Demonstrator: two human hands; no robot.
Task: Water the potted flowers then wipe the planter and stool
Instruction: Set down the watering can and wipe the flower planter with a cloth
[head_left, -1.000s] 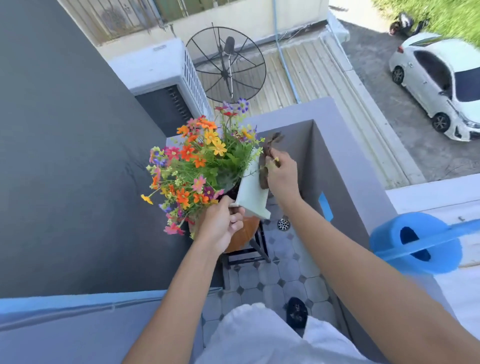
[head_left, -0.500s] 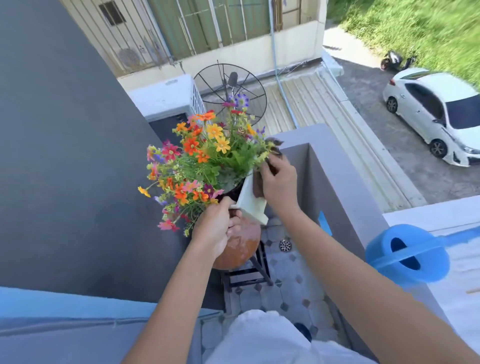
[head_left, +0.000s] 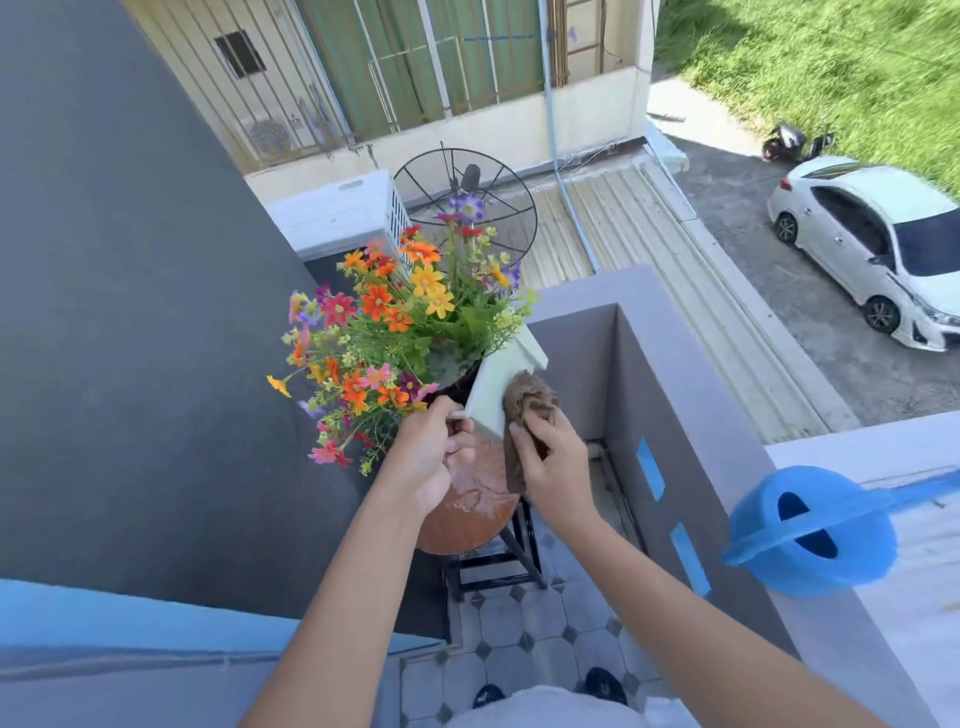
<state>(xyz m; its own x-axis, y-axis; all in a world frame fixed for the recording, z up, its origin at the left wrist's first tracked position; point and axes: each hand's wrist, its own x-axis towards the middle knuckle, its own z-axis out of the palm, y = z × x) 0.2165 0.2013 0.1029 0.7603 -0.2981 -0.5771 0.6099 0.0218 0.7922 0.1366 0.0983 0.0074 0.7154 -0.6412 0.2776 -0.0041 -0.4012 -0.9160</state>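
Right hand (head_left: 553, 470) curled round a crumpled brown cloth (head_left: 527, 410), pressing its bunched top against the near face of a pale green square planter (head_left: 501, 387). Left hand (head_left: 426, 460) gripping the lower near corner of that planter, fingers wrapped at its edge, thumb side toward the cloth. Planter tilted, one corner raised toward the balcony wall, filled with a dense bunch of orange, yellow, pink and purple flowers (head_left: 387, 332) with green leaves, spilling left. Just beneath both hands, a round reddish-brown wooden stool (head_left: 470, 514) on dark metal legs, seat glistening wet; whether the planter touches the seat, not clear. Under the stool, a floor of pale octagonal tiles (head_left: 524, 618) with small dark diamonds. To the right, on top of the grey balcony wall (head_left: 670, 364), a blue plastic watering can (head_left: 810, 530), well apart from the hands. Beyond the wall, a black mesh satellite dish (head_left: 465, 200), and down on the driveway a white car (head_left: 872, 249).
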